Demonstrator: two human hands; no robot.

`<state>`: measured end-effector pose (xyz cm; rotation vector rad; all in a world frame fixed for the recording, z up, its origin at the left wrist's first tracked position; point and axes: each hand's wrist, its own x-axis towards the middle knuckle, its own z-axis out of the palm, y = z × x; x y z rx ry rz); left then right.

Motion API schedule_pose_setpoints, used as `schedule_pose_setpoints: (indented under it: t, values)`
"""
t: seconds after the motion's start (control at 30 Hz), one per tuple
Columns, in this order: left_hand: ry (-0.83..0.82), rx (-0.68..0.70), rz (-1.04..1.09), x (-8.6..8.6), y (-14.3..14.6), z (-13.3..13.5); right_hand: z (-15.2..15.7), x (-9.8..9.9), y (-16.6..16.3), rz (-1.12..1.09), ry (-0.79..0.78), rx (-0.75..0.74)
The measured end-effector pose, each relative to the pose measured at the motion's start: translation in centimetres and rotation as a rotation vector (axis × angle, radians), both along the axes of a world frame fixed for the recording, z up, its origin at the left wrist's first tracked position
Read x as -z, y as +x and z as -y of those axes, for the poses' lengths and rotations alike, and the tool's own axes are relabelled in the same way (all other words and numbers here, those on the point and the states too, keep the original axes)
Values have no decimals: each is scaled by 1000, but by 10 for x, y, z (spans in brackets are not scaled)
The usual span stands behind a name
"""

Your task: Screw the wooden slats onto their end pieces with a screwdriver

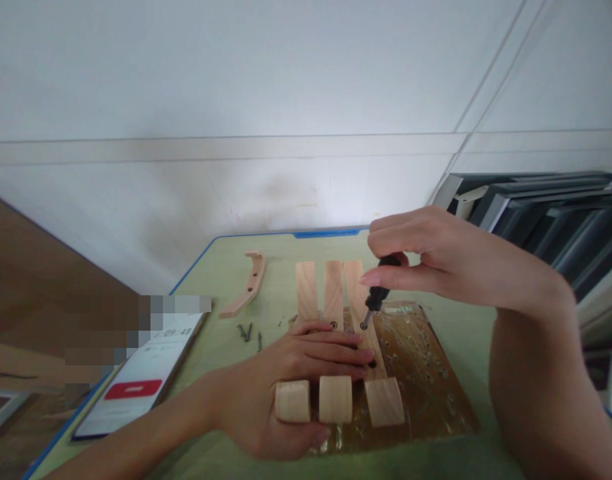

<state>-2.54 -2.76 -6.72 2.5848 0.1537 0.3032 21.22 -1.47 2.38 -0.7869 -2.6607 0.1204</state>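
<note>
Three pale wooden slats (335, 293) lie side by side on a brown pegboard (426, 373) on the green table (221, 267). My left hand (291, 380) lies flat across the slats, fingers stretched out, pressing them down. My right hand (426, 257) is closed round the black handle of a small screwdriver (377, 297), held upright. Its tip rests on a screw in the right-hand slat, just above my left fingertips.
A curved wooden piece (247, 285) with holes lies at the back left of the table. Loose dark screws (247, 331) lie beside the slats. A phone (146, 373) with a timer screen rests at the left edge. Dark stacked frames (551, 213) lean at the right, against a white wall.
</note>
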Motion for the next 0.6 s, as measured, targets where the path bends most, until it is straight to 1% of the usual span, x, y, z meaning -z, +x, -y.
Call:
schedule_pose_setpoints:
  t: [0.13,0.33,0.43,0.6]
  values:
    - [-13,-12,1,0,1,0,1,1,-3,9,33,19]
    - [-20,-15,11,-1,1,2,1,4,-4,30,111,231]
    - [-11,-10,26,-1,0,1,4,3,-3,52,105,225]
    - [-5,-9,-2,0,0,1,6,1,-6,67,69,167]
